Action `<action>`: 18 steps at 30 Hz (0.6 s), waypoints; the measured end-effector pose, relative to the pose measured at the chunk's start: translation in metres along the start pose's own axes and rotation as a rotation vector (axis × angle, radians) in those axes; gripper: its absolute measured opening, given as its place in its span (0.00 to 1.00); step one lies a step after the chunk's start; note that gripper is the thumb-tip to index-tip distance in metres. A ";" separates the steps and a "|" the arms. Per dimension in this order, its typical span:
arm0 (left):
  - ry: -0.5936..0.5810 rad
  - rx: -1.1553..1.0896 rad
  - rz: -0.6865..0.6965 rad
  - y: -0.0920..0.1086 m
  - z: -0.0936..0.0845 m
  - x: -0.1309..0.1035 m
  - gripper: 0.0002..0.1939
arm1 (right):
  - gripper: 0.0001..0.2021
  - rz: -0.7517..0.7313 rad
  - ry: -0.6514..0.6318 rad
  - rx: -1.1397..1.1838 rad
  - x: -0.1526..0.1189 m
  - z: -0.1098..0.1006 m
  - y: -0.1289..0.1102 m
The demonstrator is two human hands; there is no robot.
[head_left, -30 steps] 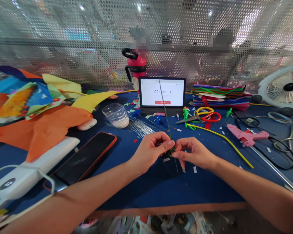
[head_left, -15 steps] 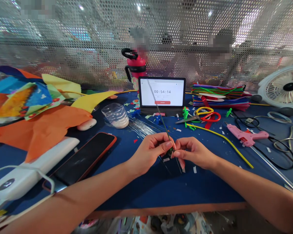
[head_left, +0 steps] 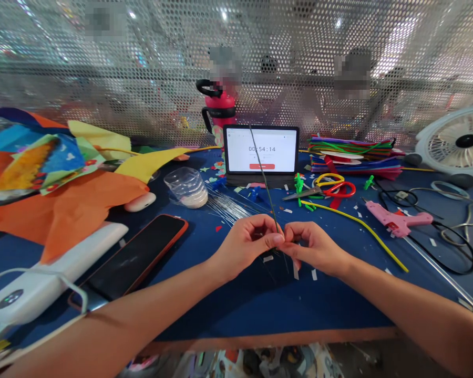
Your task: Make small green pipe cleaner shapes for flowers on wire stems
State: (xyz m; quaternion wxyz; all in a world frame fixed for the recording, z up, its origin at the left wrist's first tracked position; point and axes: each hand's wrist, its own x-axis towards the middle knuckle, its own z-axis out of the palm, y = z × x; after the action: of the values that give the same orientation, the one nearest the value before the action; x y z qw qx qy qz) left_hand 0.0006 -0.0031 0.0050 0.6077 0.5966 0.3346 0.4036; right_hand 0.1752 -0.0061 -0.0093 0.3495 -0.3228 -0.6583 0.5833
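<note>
Trouble could come from the stem (head_left: pixel 265 177) being so thin and so long above the left hand (head_left: pixel 242 247) and the right hand (head_left: pixel 317 249). If the pinch gets loose, it could turn or slip, since only fingertips seem to hold it up. Its tall free end could bend or swing if one hand pulls harder. Thin wires (head_left: pixel 286 263) poke out below the hands, and these could snag on a finger.

The stem is dark green and sits in the grip, over the blue table (head_left: pixel 299 317). It crosses in front of the tablet (head_left: pixel 237 155). Its long axis runs up and away from the person, with the top leaning to the left. The low end is hidden by fingers, so I cannot tell where it stops.

The left thumb and pointing finger pinch the stem. The right thumb and pointing finger are pressed together too, touching the left fingertips. What they pinch is covered, so I cannot tell.

A wire pile (head_left: pixel 230 207) lies just past the left hand. Beyond the right hand are scissors (head_left: pixel 319 190) and a yellow stick (head_left: pixel 362 223). White paper bits (head_left: pixel 314 274) lie near the right fingers.
</note>
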 end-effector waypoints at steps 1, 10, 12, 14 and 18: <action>0.006 0.023 0.001 0.000 0.000 0.000 0.13 | 0.15 0.000 0.006 -0.016 0.000 0.000 0.000; -0.173 -0.186 0.016 0.001 -0.002 -0.004 0.11 | 0.14 0.055 -0.184 0.225 0.002 -0.003 -0.002; -0.196 -0.214 0.014 0.001 -0.002 -0.005 0.11 | 0.14 0.034 -0.205 0.237 0.001 -0.003 -0.001; -0.177 -0.188 0.010 0.002 -0.001 -0.005 0.11 | 0.13 0.018 -0.185 0.215 0.000 -0.003 -0.001; -0.069 -0.085 -0.005 0.002 0.001 -0.002 0.11 | 0.14 0.007 -0.104 0.130 -0.001 -0.002 0.000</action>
State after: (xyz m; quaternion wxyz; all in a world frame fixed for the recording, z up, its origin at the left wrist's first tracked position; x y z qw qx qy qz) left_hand 0.0000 -0.0052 0.0065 0.6449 0.5828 0.2973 0.3950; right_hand 0.1770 -0.0058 -0.0090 0.3330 -0.2710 -0.6351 0.6421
